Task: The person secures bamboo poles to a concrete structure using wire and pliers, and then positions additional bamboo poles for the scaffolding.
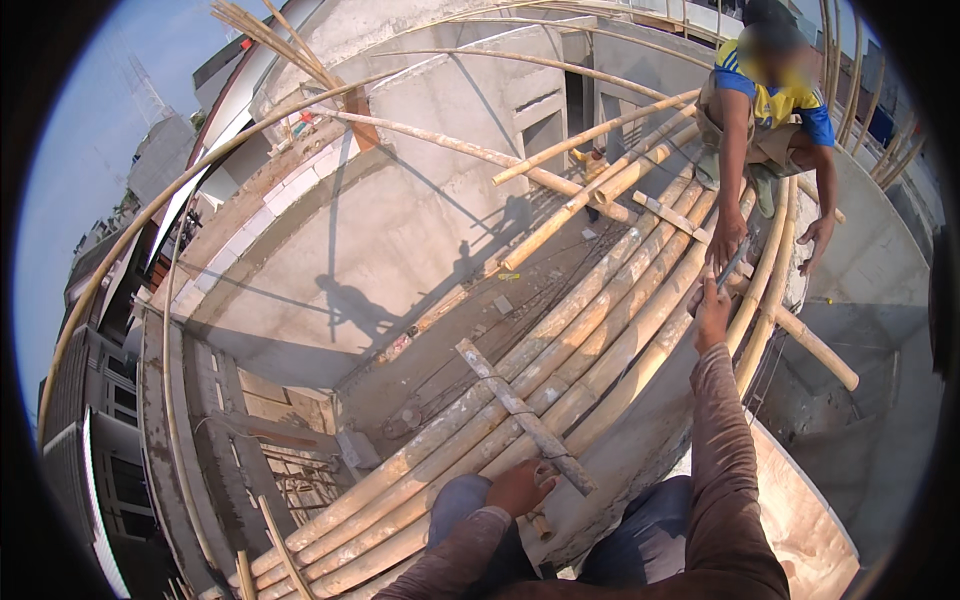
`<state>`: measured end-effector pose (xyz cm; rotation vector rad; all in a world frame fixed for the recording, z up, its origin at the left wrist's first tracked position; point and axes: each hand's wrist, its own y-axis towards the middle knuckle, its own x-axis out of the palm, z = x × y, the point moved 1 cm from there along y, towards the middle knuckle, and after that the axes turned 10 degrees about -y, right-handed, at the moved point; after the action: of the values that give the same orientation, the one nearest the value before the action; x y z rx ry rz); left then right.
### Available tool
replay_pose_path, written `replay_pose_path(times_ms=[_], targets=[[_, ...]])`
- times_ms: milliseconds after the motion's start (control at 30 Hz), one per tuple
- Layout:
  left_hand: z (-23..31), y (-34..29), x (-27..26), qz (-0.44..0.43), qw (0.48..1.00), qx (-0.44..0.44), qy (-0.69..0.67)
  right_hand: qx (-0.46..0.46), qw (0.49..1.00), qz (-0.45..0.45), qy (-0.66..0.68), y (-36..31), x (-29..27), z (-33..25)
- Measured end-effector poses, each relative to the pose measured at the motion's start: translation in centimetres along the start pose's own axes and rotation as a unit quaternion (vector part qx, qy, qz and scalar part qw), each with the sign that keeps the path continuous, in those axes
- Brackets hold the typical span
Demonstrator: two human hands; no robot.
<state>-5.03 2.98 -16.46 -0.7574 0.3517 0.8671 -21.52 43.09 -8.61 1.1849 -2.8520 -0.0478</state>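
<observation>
My right hand [712, 318] is stretched far forward, its fingers closed round the lower end of a thin dark rod [733, 264]. A co-worker's hand [729, 236] reaches down to the same rod from above. The rod's exact kind is too small to tell. My left hand [518, 488] is curled closed by my left knee, beside the lower end of a short wooden crosspiece [525, 418]. Whether anything is inside that hand is hidden. Several long bamboo poles [545, 378] lie side by side under the crosspiece.
Opposite me a co-worker in a yellow and blue shirt [785, 105] squats on the poles. Beside the poles is a deep drop to a floor [440, 360] between grey walls [425, 130]. More bamboo [820, 345] juts out at right, above a plywood sheet [790, 490].
</observation>
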Motion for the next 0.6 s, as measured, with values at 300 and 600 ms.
replay_pose_path(times_ms=[300,600], targets=[[-1.5,-2.3,-0.7,0.004,0.999,-0.027,-0.035,0.005,0.998,-0.011,-0.064,0.7,1.7,2.5],[-2.6,-2.9,-1.8,0.203,0.961,0.081,-0.168,0.115,0.936,-0.172,-0.284,2.5,-3.7,17.1]])
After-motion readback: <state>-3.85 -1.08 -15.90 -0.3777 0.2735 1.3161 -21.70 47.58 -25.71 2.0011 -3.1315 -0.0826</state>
